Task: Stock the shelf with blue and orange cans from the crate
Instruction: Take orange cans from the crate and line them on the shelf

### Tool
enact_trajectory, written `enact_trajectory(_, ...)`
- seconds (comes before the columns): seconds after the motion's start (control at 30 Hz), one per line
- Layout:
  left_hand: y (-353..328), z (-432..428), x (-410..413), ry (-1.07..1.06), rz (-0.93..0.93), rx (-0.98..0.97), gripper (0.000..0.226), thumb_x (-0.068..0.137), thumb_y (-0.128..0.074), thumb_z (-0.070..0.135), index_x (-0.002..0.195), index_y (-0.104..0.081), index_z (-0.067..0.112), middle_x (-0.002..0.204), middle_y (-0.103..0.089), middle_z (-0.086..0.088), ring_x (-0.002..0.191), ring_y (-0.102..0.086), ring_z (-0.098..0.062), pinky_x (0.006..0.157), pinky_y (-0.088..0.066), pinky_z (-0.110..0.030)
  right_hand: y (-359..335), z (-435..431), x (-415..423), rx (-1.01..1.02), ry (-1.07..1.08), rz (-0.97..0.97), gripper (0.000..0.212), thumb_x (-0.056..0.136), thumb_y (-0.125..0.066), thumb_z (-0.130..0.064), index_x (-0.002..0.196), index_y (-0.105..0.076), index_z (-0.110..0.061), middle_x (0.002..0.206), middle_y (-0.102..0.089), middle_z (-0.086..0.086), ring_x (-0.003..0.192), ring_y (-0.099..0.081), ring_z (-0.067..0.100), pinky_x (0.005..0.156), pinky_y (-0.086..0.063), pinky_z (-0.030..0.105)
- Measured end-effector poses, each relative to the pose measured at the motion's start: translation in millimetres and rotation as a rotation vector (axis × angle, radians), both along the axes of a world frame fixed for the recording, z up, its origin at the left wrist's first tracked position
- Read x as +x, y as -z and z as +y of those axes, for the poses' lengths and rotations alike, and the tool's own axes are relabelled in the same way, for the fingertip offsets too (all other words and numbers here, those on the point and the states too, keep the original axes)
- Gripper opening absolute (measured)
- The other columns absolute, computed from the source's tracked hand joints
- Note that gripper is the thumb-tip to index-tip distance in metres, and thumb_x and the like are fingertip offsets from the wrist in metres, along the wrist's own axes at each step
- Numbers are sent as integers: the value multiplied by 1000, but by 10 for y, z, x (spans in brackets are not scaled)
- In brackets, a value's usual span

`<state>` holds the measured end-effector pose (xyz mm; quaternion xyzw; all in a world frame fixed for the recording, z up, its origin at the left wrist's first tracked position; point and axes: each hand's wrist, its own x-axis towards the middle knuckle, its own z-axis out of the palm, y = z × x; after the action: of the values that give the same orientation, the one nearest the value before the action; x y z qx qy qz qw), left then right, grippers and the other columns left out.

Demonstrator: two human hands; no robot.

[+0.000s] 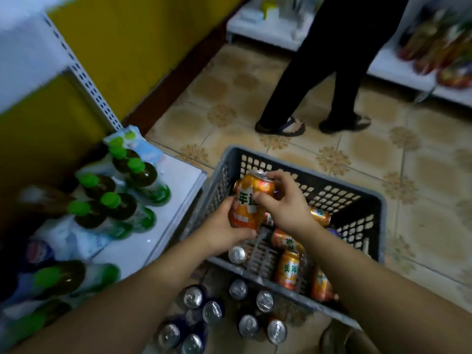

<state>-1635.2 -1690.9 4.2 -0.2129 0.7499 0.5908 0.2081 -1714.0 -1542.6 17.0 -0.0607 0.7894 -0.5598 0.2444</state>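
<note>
Above crate (367, 200), both hands grip orange can (249, 203).

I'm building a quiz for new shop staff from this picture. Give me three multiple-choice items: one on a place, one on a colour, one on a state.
1. Where does the grey crate stand? A on a table; B on the floor; C on a chair.
2. What colour are the caps of the bottles on the shelf? A red; B white; C green.
3. How is the lifted orange can held? A by both hands; B by one hand; C by nobody.
Answers: B, it rests on floor tiles beside the shelf; C, the caps show bright green; A, the left hand and the right hand both grip it.
</note>
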Motion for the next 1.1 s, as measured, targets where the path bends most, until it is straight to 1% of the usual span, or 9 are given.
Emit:
enact_trajectory(0.1, -697, -186, 246, -128, 158, -17, 69, 75, -78, 14, 128, -37, 31, 109, -59, 15, 106, -58, -7, 89, -45, -23, -801, -265, 174, -110, -49, 132, 40, 78, -74, -35, 107, -50, -47, 109, -59, -6, 99, -62, 13, 82, -58, 37)
enact_trajectory(0.27, -1826, -548, 895, -293, 365, -92, 77, 70, -82, 23, 132, -37, 32, 118, -60, 10, 109, -59, -8, 95, -46, -29, -2032, -702, 694, -285, -164, 356, 39, 82, -73, -14, 102, -51, -39, 102, -60, -4, 92, -61, 11, 74, -56, 22)
enact_trajectory(0.37, -2467, -751, 1458, -390, 464, -205, 86, 53, -81, 45, 126, -36, 42, 121, -60, 10, 111, -59, -10, 97, -48, -34, -2689, -981, 1140, -338, -257, 455, 39, 70, -72, -35, 101, -53, -46, 104, -62, -6, 97, -63, 15, 83, -57, 40)
enact_trajectory(0.43, -2808, -887, 1875, -442, 541, -266, 85, 56, -83, 39, 129, -38, 38, 121, -60, 9, 109, -60, -8, 94, -49, -30, -3033, -1197, 1454, -375, -329, 526, 41, 62, -68, -45, 99, -52, -50, 101, -62, -8, 94, -63, 13, 83, -55, 42)
enact_trajectory(0.53, -3198, -1090, 2554, -495, 571, -407, 85, 63, -84, 28, 135, -38, 30, 125, -56, 8, 114, -55, -6, 94, -48, -28, -3414, -1518, 1972, -405, -459, 608, 39, 66, -66, -39, 100, -49, -46, 98, -61, -11, 88, -60, 8, 81, -55, 37)
enact_trajectory(0.7, -3428, -1454, 3732, -547, 318, -868, 86, 76, -71, 52, 148, -30, 25, 152, -35, 2, 136, -36, -15, 110, -33, -33, -3618, -2023, 2831, -394, -671, 639, 46, 73, -70, -34, 113, -47, -37, 106, -60, -3, 94, -61, 13, 80, -55, 34)
enact_trajectory(0.83, -3342, -1690, 4553, -519, -9, -1109, 78, 83, -49, 68, 146, -33, 24, 154, -31, 2, 137, -34, -18, 110, -32, -37, -3526, -2360, 3391, -390, -793, 635, 43, 81, -71, -23, 114, -47, -37, 107, -59, -2, 96, -60, 17, 79, -53, 31)
enact_trajectory(0.93, -3276, -1799, 4945, -503, -206, -1171, 76, 85, -36, 73, 148, -26, 32, 158, -20, 7, 144, -18, -17, 115, -15, -52, -3460, -2573, 3664, -390, -849, 644, 44, 81, -70, -25, 115, -46, -40, 110, -59, -3, 98, -60, 17, 83, -54, 35)
enact_trajectory(1.1, -3232, -1822, 5038, -503, -297, -1181, 83, 79, -24, 83, 149, -10, 42, 161, 2, 11, 148, 5, -18, 113, 4, -62, -3442, -2850, 3832, -357, -917, 693, 50, 87, -65, -24, 130, -42, -31, 119, -54, -3, 107, -56, 18, 93, -52, 42)
